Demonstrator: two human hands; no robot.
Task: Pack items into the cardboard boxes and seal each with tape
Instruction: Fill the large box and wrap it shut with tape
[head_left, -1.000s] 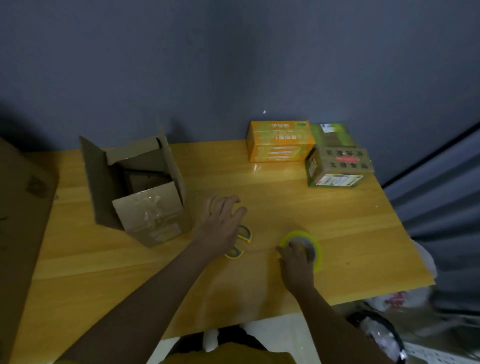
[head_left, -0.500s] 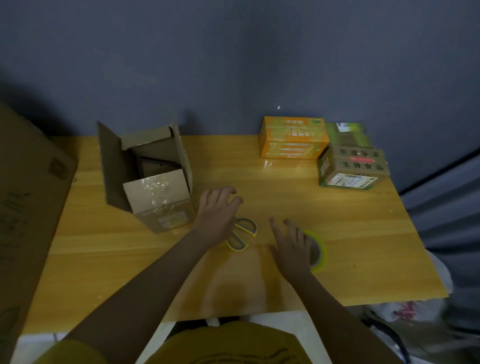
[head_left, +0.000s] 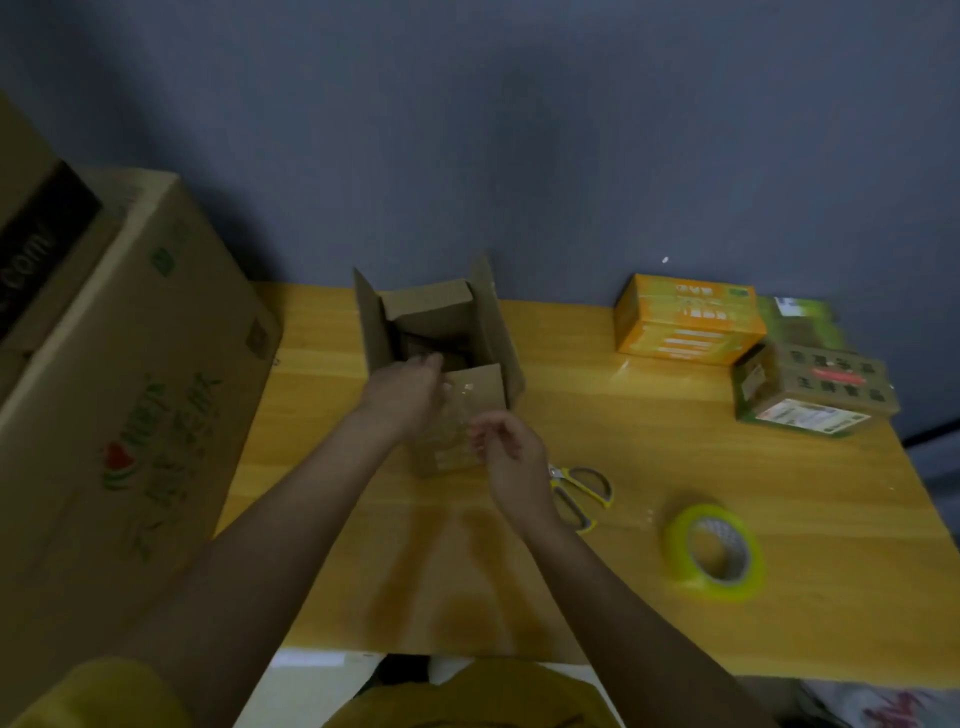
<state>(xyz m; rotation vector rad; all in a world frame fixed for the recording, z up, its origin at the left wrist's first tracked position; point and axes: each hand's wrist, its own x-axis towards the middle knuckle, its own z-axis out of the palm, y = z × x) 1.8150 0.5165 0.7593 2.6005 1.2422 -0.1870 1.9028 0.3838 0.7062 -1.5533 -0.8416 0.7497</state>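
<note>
Open box: a small brown cardboard box (head_left: 441, 332) is standing at the centre of the frame on the wooden table (head_left: 675, 467), its flaps splayed outward and something dark sitting inside.
Left hand: the left hand (head_left: 402, 392) is reaching over the box's near-left edge, fingers extending toward the opening — whether it is grasping anything cannot be told.
Right hand: the right hand (head_left: 511, 447) is hovering just in front of the near flap, fingers loosely curled, gripping nothing.
Scissors: yellow-handled scissors (head_left: 579, 491) are lying just right of the right wrist.
Tape: a roll of yellow-green tape (head_left: 714, 553) is lying at lower right.
Other boxes: an orange carton (head_left: 685, 319) and a green-brown carton (head_left: 815, 392) are sitting at right — a large printed cardboard box (head_left: 119, 395) is filling the left edge.
</note>
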